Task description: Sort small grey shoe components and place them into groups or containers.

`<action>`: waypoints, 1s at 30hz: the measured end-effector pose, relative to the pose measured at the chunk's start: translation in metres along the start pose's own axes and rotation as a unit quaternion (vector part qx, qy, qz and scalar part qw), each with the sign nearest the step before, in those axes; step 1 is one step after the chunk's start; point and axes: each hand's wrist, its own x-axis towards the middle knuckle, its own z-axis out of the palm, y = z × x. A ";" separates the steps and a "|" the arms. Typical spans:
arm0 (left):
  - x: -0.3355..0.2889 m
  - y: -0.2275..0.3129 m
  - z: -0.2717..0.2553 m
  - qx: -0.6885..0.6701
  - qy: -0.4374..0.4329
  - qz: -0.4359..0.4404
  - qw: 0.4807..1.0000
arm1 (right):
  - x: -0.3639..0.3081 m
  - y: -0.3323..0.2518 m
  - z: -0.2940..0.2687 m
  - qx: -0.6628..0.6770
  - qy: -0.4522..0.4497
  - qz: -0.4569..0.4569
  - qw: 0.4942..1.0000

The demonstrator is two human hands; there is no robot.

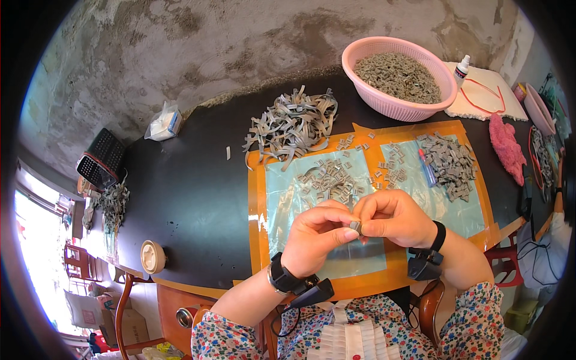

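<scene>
My left hand [321, 235] and my right hand [399, 221] meet over the front of the mat, fingertips pinched together. Between them is a short grey strap [355, 227], mostly covered by the fingers; whether a buckle is on it cannot be made out. Just beyond the hands, small grey buckles [330, 183] lie in a loose heap on pale blue sheeting [279, 198]. A tangled pile of grey straps [291, 126] sits at the mat's far left edge. To the right is a mound of short grey pieces [453, 171], with a blue tube with a red cap [428, 169] beside it.
Orange tape [258, 240] borders the mat on the black table [198, 198]. A pink basket [447, 99] full of small grey pieces stands at the back, near a white bottle [461, 71] and a pink cloth [507, 147]. A round beige container [152, 257] sits near the left front edge.
</scene>
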 end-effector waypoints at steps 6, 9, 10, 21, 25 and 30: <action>0.000 0.007 -0.001 0.229 0.027 0.098 0.968 | -0.002 0.008 0.005 -0.009 0.054 -0.038 0.998; 0.001 0.010 0.001 0.332 0.041 0.137 0.932 | -0.002 0.006 0.012 0.007 0.119 -0.067 0.991; 0.001 0.011 0.002 0.379 0.046 0.158 0.911 | -0.001 0.006 0.012 0.007 0.118 -0.067 0.991; 0.008 0.022 0.008 0.547 0.066 0.251 0.796 | -0.001 0.013 0.009 -0.096 0.130 -0.064 0.985; 0.007 0.021 0.003 0.505 0.063 0.217 0.833 | 0.001 0.012 0.008 -0.040 0.129 -0.031 0.990; 0.006 0.014 -0.004 0.359 0.058 0.137 0.921 | 0.001 0.012 0.006 -0.017 0.099 -0.026 0.995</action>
